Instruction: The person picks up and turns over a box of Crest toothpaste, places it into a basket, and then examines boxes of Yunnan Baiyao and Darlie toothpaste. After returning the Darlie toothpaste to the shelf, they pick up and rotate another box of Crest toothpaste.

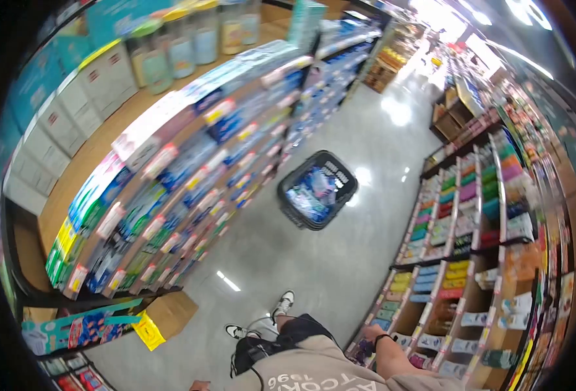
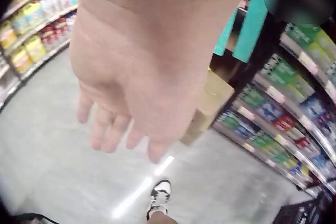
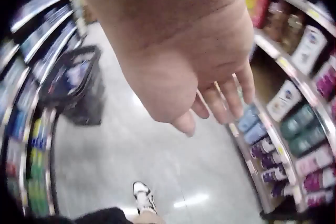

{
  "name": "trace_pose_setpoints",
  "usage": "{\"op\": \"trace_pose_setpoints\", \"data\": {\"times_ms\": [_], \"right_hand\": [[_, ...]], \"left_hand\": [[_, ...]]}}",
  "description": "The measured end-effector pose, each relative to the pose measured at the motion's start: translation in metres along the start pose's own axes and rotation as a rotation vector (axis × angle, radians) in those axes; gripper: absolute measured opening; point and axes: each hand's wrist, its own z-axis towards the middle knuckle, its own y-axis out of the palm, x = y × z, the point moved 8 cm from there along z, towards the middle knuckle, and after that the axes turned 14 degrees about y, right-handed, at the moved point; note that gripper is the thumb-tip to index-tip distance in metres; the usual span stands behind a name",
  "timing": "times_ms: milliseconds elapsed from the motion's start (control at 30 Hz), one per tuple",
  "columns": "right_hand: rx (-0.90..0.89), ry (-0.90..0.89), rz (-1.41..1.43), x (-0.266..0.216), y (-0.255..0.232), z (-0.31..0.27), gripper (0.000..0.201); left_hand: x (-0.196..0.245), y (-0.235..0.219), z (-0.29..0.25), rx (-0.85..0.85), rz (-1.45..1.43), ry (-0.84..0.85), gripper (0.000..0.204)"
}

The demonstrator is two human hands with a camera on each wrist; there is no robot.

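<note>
My left hand (image 2: pixel 134 90) hangs with loosely extended fingers and holds nothing. In the head view only a bit of the left hand (image 1: pixel 200 386) shows at the bottom edge. Below it in the left wrist view lie the grey floor (image 2: pixel 63 166) and a sneaker (image 2: pixel 159 195). My right hand (image 3: pixel 184 71) is likewise relaxed, palm showing, with nothing in it. From above, the right hand (image 1: pixel 371 333) overlaps the lower shelves of bottles on the right. A black shopping basket (image 3: pixel 92 106) stands on the floor ahead, apart from both hands, with blue packages (image 1: pixel 315 190) inside.
Shelves of blue and green boxes (image 1: pixel 115 231) line the left side. On the right, shelving (image 1: pixel 457 254) holds colourful bottles and packs. An open cardboard box (image 1: pixel 170 316) juts out near the floor at lower left. The aisle floor (image 1: pixel 366 137) runs on ahead.
</note>
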Motion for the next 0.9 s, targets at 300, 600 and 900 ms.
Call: {"op": "trace_pose_setpoints", "data": {"times_ms": [300, 600, 900], "right_hand": [[0.262, 0.224, 1.605, 0.085, -0.155, 0.063, 0.04], [0.334, -0.008, 1.821, 0.117, -0.232, 0.092, 0.042], [-0.257, 0.391, 1.763, 0.179, -0.115, 0.106, 0.027]], "left_hand": [[0.197, -0.161, 0.248, 0.407, -0.2, 0.16, 0.04], [0.441, -0.238, 0.343, 0.371, -0.113, 0.427, 0.041], [0.23, -0.13, 0.37, -0.03, 0.037, -0.179, 0.034]]}}
